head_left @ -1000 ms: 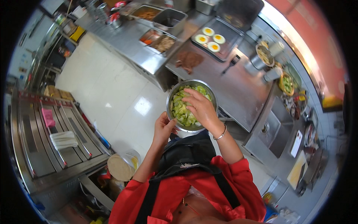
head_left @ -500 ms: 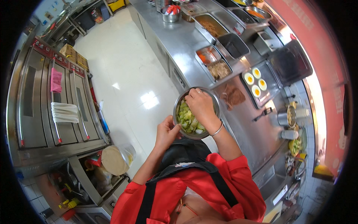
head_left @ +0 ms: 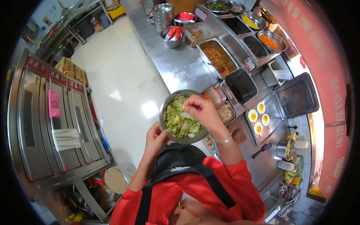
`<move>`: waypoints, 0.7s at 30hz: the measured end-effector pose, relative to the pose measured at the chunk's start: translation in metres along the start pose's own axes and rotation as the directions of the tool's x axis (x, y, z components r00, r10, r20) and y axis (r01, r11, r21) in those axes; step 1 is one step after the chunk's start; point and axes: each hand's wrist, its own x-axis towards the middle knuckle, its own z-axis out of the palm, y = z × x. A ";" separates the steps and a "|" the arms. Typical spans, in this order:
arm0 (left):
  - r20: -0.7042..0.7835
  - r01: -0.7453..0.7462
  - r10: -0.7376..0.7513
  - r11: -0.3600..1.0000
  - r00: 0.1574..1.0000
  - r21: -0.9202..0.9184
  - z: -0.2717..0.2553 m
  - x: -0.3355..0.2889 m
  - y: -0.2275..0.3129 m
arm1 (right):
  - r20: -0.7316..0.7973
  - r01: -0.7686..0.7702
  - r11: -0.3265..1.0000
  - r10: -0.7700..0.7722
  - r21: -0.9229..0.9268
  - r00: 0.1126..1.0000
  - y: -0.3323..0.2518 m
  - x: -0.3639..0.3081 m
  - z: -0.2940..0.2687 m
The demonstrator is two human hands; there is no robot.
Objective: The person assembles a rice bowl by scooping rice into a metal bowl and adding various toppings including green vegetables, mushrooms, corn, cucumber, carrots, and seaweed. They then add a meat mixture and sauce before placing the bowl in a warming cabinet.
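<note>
A round metal bowl (head_left: 164,105) of chopped pale-green vegetables (head_left: 178,122) is held up in front of my body. My left hand (head_left: 156,138) grips its lower left rim, thumb on the edge and fingers underneath. Over the right side of the bowl is my right hand (head_left: 202,112), its fingertips drawn together in a pinch just above the greens. Whatever is between those fingertips is too small to make out.
On the right, a steel counter (head_left: 180,71) carries food pans, a tray (head_left: 273,125) with several halved eggs, a brown cloth (head_left: 237,135) and a black-handled tool (head_left: 261,150). A multi-door oven (head_left: 33,123) stands left, across the tiled floor (head_left: 123,71).
The bowl and both hands have shifted left in the view. My right hand has lifted out of the greens, fingertips now pinched above them. My left hand keeps its hold on the rim.
</note>
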 end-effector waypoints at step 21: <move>0.283 0.035 -0.064 0.994 0.957 0.107 -0.114 0.256 0.154 | -0.636 -0.248 0.800 -0.204 -0.546 0.744 -0.023 0.197 -0.009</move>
